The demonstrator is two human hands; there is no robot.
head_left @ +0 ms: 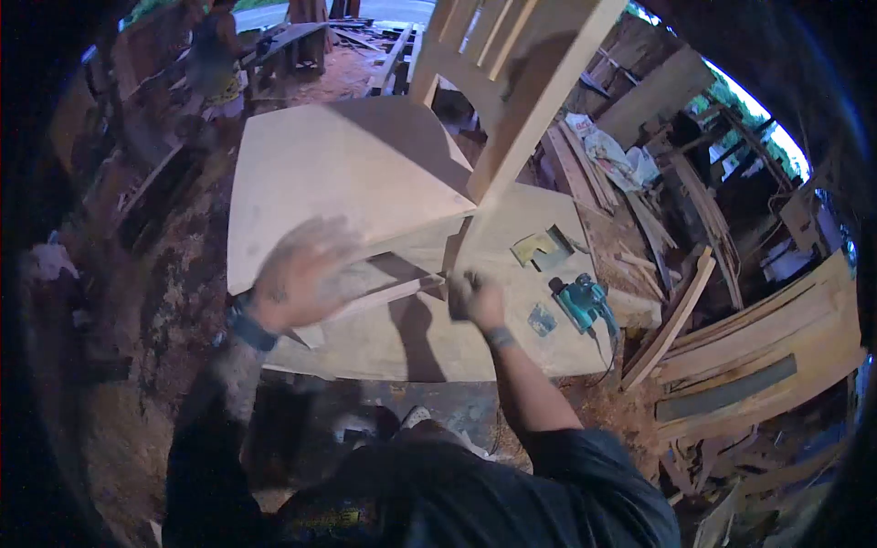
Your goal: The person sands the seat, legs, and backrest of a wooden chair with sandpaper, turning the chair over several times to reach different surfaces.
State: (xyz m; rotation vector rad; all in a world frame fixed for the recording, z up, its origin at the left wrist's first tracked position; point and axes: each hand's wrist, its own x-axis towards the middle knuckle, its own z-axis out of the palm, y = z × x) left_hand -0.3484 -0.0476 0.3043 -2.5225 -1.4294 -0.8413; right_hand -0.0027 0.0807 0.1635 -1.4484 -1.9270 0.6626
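Left hand [297, 274] open, fingers spread, blurred, over the near edge of the wooden panel [338, 178]. Right hand [475, 297] closed around the lower end of the wooden frame [516, 128], which leans up over mid-surface [438, 352]. Sander [583, 301] lies right of it.

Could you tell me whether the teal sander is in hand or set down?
Set down: the sander lies on the bench, to the right of the right hand and not touching it.
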